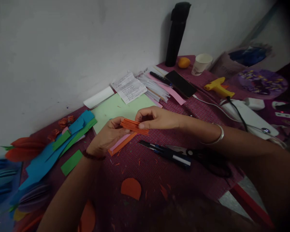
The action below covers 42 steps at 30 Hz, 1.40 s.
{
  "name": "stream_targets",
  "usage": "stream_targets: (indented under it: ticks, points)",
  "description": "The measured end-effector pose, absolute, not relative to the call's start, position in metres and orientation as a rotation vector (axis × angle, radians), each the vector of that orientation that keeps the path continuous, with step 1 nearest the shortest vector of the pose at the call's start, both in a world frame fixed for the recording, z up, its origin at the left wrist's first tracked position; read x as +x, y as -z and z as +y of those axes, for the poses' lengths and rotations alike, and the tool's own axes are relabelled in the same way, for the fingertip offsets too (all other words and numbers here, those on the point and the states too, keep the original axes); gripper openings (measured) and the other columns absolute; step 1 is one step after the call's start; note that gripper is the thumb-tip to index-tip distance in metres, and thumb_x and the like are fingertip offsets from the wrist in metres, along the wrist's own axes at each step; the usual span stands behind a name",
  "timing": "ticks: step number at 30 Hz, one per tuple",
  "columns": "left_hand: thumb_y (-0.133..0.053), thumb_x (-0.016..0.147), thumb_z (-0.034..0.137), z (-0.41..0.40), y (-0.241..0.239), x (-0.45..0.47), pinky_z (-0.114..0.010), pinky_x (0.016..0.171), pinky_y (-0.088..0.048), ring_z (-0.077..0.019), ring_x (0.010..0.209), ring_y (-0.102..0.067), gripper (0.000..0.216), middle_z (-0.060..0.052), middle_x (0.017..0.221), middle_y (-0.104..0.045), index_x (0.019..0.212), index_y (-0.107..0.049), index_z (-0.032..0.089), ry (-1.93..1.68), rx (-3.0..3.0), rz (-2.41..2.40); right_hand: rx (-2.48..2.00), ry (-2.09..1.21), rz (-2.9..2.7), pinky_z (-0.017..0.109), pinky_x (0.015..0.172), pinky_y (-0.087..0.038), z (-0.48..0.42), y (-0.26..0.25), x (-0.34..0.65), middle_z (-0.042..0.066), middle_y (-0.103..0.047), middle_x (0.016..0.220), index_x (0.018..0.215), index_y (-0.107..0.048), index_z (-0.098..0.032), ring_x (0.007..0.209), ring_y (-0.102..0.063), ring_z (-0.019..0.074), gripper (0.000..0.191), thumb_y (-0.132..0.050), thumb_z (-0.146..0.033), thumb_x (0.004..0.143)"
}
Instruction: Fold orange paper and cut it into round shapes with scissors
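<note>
Between both hands is a narrow strip of orange paper folded into tight pleats (132,125), raised over the table. My left hand (109,133) pinches its left end between thumb and fingers. On its right part, the thumb and fingers of my right hand (157,118) are closed. Below the pleats lie an orange strip (123,144) and a pink strip (119,142), partly hidden by my left hand. A box cutter (166,153) lies just in front, beside black-handled scissors (207,158). Nearer to me rests a rounded orange paper piece (131,188).
Blue paper (44,161) and green paper pieces (72,162) lie left, near paper flowers (26,148). Toward the wall are a pale green sheet (116,106), glue sticks (154,87), a phone (180,83) and a black flask (176,35). A yellow glue gun (219,87) lies right.
</note>
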<state>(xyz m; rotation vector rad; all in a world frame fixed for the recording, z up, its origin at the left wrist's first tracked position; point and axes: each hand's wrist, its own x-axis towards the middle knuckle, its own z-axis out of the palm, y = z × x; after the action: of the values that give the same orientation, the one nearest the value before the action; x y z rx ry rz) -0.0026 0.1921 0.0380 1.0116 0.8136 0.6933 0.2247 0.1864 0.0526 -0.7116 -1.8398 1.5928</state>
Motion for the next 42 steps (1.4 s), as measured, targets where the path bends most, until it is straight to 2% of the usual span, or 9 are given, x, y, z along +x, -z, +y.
stream_targets:
  ticks: [5,18,25,29,32,35,37,40,42]
  points:
    - [-0.082,0.063,0.011,0.190,-0.035,-0.005,-0.029,0.080,-0.053,-0.0140,0.077,-0.068,0.026,0.001,0.085,-0.074,0.085,-0.072,0.020,-0.684,1.013,0.790,-0.727,-1.592,-1.838,0.023,0.064,-0.038,0.185,-0.050,0.224,-0.002,-0.056,0.076,0.088,-0.058,-0.014,0.069,-0.048,0.0093,0.028,-0.063,-0.042,0.084]
    - [-0.083,0.062,0.013,0.191,-0.030,-0.005,-0.025,0.078,-0.054,-0.0119,0.076,-0.067,0.025,0.000,0.083,-0.073,0.084,-0.073,0.020,-0.691,1.044,0.750,-0.782,-1.532,-1.897,0.024,0.066,-0.040,0.186,-0.048,0.221,0.000,-0.057,0.079,0.088,-0.057,-0.015,0.070,-0.050,0.0102,0.023,-0.059,-0.038,0.086]
    - [-0.081,0.065,0.013,0.189,-0.030,0.000,-0.031,0.087,-0.054,-0.0169,0.087,-0.069,0.031,-0.004,0.098,-0.074,0.094,-0.072,0.019,-0.676,1.014,0.748,-1.061,-0.903,-2.193,0.027,0.067,-0.038,0.179,-0.050,0.214,0.006,-0.064,0.089,0.098,-0.055,-0.016,0.077,-0.054,0.0147,0.015,-0.046,-0.025,0.091]
    - [-0.078,0.069,0.013,0.184,-0.025,0.013,-0.027,0.088,-0.053,-0.0148,0.090,-0.068,0.027,-0.003,0.098,-0.073,0.094,-0.070,0.017,-0.730,0.892,0.794,-1.384,-0.536,-2.396,0.029,0.060,-0.032,0.178,-0.048,0.206,0.010,-0.065,0.079,0.100,-0.055,-0.015,0.066,-0.053,0.0176,0.019,-0.042,-0.029,0.094]
    - [-0.077,0.070,0.014,0.179,-0.026,0.018,-0.025,0.086,-0.053,-0.0134,0.089,-0.068,0.026,-0.004,0.100,-0.072,0.094,-0.069,0.016,-0.736,0.830,0.858,-1.517,-0.415,-2.287,0.029,0.061,-0.032,0.187,-0.047,0.206,0.009,-0.064,0.075,0.102,-0.054,-0.015,0.066,-0.054,0.0189,0.018,-0.045,-0.027,0.094]
    - [-0.077,0.067,0.015,0.186,-0.028,0.009,-0.024,0.077,-0.054,-0.0117,0.079,-0.066,0.026,-0.003,0.094,-0.072,0.091,-0.068,0.015,-0.684,0.875,0.960,-1.442,-0.513,-1.942,0.029,0.064,-0.036,0.201,-0.050,0.214,0.006,-0.061,0.074,0.098,-0.054,-0.017,0.071,-0.054,0.0185,0.017,-0.042,-0.029,0.096]
    - [-0.077,0.065,0.016,0.198,-0.030,-0.003,-0.023,0.068,-0.052,-0.0110,0.071,-0.064,0.026,-0.003,0.088,-0.071,0.090,-0.069,0.014,-0.592,1.005,1.045,-1.262,-0.739,-1.691,0.029,0.065,-0.040,0.207,-0.051,0.221,0.003,-0.059,0.076,0.092,-0.054,-0.019,0.073,-0.053,0.0163,0.020,-0.043,-0.035,0.096]
    - [-0.075,0.064,0.017,0.221,-0.034,-0.021,-0.023,0.054,-0.045,-0.0107,0.058,-0.056,0.021,-0.003,0.072,-0.066,0.084,-0.070,0.014,-0.457,1.286,1.156,-1.058,-1.131,-1.442,0.028,0.067,-0.042,0.206,-0.045,0.230,0.000,-0.057,0.075,0.082,-0.056,-0.020,0.072,-0.052,0.0131,0.019,-0.055,-0.037,0.090]
    - [-0.076,0.061,0.017,0.229,-0.040,-0.025,-0.025,0.057,-0.044,-0.0136,0.063,-0.057,0.025,-0.004,0.075,-0.066,0.085,-0.071,0.014,-0.473,1.460,1.263,-1.015,-1.301,-1.356,0.027,0.066,-0.042,0.196,-0.039,0.231,-0.001,-0.056,0.072,0.077,-0.057,-0.019,0.069,-0.051,0.0119,0.016,-0.062,-0.032,0.084]
